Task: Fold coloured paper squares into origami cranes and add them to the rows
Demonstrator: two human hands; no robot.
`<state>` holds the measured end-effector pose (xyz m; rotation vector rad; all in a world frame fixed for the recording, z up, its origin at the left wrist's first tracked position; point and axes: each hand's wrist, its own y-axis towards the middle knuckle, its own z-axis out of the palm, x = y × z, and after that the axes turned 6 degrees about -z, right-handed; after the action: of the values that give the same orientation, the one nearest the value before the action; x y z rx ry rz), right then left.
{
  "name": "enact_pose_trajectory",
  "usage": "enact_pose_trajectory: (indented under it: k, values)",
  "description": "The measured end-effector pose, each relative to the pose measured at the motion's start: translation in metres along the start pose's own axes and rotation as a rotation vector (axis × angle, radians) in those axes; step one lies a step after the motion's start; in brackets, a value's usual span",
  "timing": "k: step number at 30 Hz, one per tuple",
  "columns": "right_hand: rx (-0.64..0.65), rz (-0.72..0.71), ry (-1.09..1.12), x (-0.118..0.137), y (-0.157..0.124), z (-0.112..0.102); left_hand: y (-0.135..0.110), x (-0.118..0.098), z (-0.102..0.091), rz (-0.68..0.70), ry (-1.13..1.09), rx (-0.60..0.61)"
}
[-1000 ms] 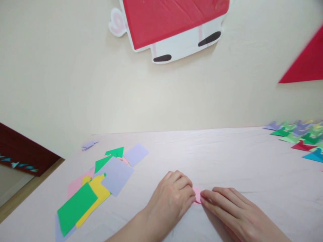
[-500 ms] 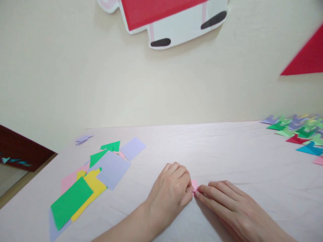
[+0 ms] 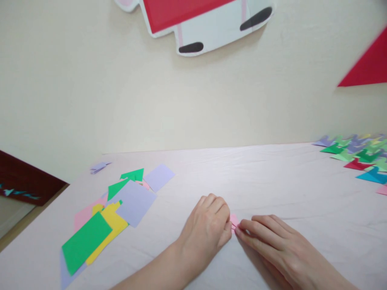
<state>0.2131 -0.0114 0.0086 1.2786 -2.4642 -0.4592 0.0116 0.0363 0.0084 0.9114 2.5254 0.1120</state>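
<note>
A small folded piece of pink paper [image 3: 234, 221] lies on the table between my two hands, mostly covered by fingers. My left hand [image 3: 208, 223] is curled closed at its left side, thumb and fingers gripping that edge. From the right, my right hand [image 3: 273, 243] pinches the paper's other edge with thumb and forefinger, the remaining fingers stretched out together. A crease line shows on the pink strip in the gap between the hands. How the part under my left fingers is folded is hidden.
Green [image 3: 87, 241], yellow [image 3: 116, 223] and lilac sheets [image 3: 137, 203] overlap in a pile on the left. A folded lilac piece [image 3: 99, 167] lies at the far left. Rows of folded paper shapes [image 3: 373, 175] stand at the right. A pale wall [image 3: 211, 104] rises behind the table.
My right fingertips have shifted slightly right, and a little more of the pink paper shows between my hands. Both hands keep their hold; the view has tilted slightly.
</note>
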Motion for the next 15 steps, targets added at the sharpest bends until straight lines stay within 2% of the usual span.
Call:
enact_pose_trajectory:
  k: [11,15]
  values:
    - [0.01,-0.027,-0.047,-0.0003,-0.0004,-0.0046,-0.0012,-0.0008,0.001,-0.023,0.022,0.034]
    - [0.018,-0.021,-0.054,-0.0005,-0.0033,-0.0011,-0.0035,0.0007,-0.0039,0.038,-0.047,0.042]
